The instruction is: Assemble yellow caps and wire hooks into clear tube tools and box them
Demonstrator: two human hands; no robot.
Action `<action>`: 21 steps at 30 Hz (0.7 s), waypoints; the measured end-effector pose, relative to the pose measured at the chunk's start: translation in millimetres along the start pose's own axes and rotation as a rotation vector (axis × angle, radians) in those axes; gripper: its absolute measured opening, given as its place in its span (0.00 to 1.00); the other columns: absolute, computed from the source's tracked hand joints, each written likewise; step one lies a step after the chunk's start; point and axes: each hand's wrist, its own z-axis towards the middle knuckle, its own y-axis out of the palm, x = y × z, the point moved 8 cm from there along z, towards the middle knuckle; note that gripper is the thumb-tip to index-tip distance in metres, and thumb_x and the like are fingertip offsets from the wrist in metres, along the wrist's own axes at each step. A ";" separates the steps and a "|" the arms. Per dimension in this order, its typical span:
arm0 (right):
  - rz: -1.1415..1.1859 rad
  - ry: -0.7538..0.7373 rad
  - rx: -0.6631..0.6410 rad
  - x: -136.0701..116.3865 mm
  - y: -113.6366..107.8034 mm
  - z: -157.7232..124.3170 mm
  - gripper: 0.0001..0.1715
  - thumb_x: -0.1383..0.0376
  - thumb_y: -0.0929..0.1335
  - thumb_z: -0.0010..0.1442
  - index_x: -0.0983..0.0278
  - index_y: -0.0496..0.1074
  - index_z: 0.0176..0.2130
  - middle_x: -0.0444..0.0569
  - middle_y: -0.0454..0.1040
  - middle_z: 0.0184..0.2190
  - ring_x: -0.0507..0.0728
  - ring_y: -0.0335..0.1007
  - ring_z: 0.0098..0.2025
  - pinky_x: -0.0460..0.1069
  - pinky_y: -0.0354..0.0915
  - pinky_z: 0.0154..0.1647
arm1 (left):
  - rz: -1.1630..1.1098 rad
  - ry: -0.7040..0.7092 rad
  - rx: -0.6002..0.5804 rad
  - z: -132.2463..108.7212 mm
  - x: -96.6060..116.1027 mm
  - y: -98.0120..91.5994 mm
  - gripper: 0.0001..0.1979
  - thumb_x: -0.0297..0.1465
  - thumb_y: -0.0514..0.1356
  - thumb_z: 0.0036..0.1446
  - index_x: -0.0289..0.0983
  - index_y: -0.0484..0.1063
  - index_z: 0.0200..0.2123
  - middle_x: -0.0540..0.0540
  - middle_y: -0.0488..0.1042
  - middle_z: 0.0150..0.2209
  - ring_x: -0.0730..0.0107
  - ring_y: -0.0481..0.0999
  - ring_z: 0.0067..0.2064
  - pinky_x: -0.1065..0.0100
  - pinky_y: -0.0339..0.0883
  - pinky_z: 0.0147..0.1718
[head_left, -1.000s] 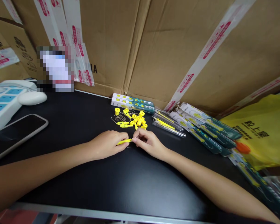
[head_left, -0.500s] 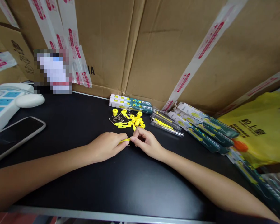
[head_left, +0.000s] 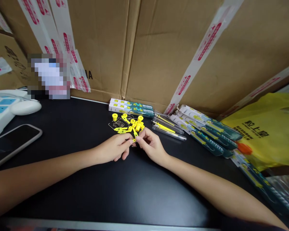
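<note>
Between the fingertips of both hands is a small yellow piece (head_left: pixel 134 140), mostly covered by the fingers. My left hand (head_left: pixel 114 147) pinches it from the left, its lower fingers curled. From the right, my right hand (head_left: pixel 152 145) closes thumb and forefinger at the same piece. A thin metal wire shows just under the fingertips. Right behind the hands lies a loose pile of yellow caps (head_left: pixel 137 125), flat yellow pieces (head_left: pixel 122 130) and metal springs and hooks (head_left: pixel 114 124).
Clear tubes with yellow parts (head_left: pixel 167 126) lie right of the pile. Printed packages (head_left: pixel 131 107) lie behind it, more packages (head_left: pixel 207 128) at the right beside a yellow bag (head_left: pixel 262 131). A phone (head_left: pixel 14 142) and a power strip (head_left: pixel 4 107) are left. Cardboard boxes (head_left: pixel 170 48) stand behind.
The yellow piece at my left fingertips shows less than before. My left hand has turned, and its lower fingers now show beneath. The view has shifted slightly.
</note>
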 end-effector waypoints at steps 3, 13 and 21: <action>-0.034 0.011 -0.019 3.6 0.9 -0.5 0.17 0.57 0.67 0.62 0.62 0.59 0.27 0.39 0.60 0.22 0.48 0.55 0.23 0.45 0.54 0.25 | -0.115 -0.058 -0.044 -2.3 -8.4 5.5 0.11 0.38 0.46 0.64 0.38 0.60 0.35 0.56 0.66 0.20 0.81 0.57 0.14 0.77 0.51 0.11; -0.040 0.006 -0.131 0.9 7.2 -0.7 0.15 0.58 0.67 0.62 0.63 0.62 0.28 0.40 0.64 0.23 0.49 0.59 0.24 0.45 0.57 0.25 | -0.086 -0.053 -0.062 -8.3 -10.8 7.1 0.12 0.38 0.44 0.65 0.38 0.59 0.35 0.55 0.67 0.21 0.81 0.55 0.16 0.76 0.50 0.15; -0.094 -0.048 -0.150 -3.4 8.1 -3.8 0.14 0.59 0.65 0.64 0.63 0.65 0.29 0.42 0.66 0.23 0.50 0.61 0.25 0.46 0.59 0.26 | 0.184 0.081 0.023 -8.9 6.2 -9.6 0.14 0.35 0.45 0.65 0.38 0.62 0.29 0.52 0.68 0.25 0.74 0.65 0.25 0.70 0.59 0.28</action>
